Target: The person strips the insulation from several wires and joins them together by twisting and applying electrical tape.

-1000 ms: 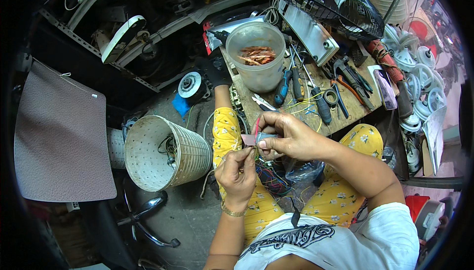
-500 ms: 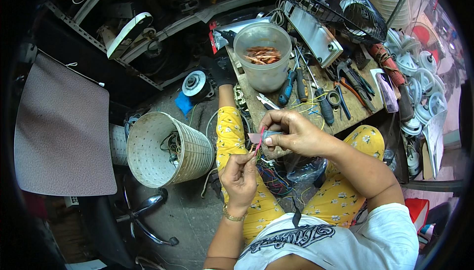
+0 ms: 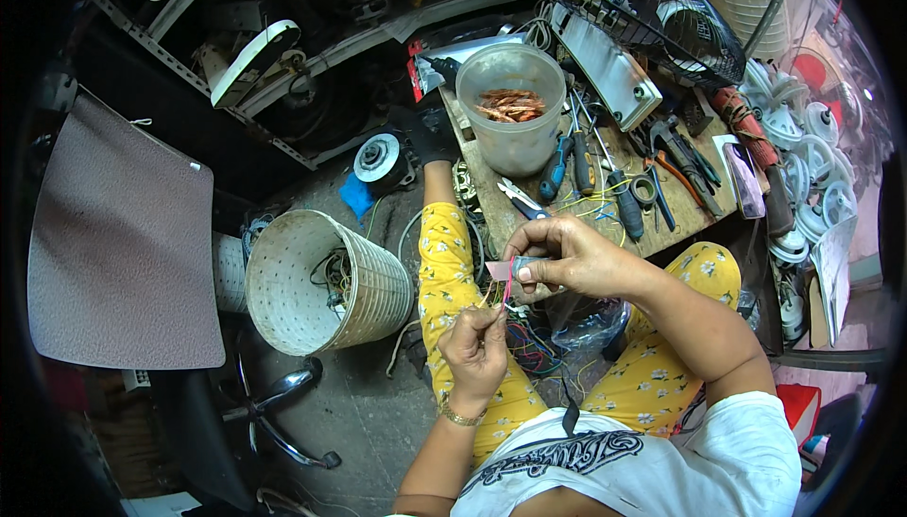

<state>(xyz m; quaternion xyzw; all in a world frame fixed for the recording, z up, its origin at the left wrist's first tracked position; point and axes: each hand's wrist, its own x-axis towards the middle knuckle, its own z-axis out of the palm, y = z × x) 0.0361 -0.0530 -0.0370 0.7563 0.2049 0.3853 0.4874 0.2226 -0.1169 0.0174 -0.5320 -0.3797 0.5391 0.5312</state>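
My left hand is closed in a pinch on the lower end of a thin pink wire, above my left thigh. Just beyond it, to the right, my right hand grips a small flat blade whose grey-blue wrapped end sits between thumb and fingers. The wire passes across the blade close to my right thumb, and its upper end is by the right fingertips. Below my hands lies a tangle of coloured wires. A translucent bucket with copper strands stands on the wooden bench.
Screwdrivers, pliers and a tape roll lie on the bench. A black fan cage is behind them. A white basket with wire scraps stands left, near a chair. White plastic parts are heaped right.
Both hands have shifted slightly right and downward in the picture, as has much of the scene. The left hand still pinches the wire and the right still holds the blade.
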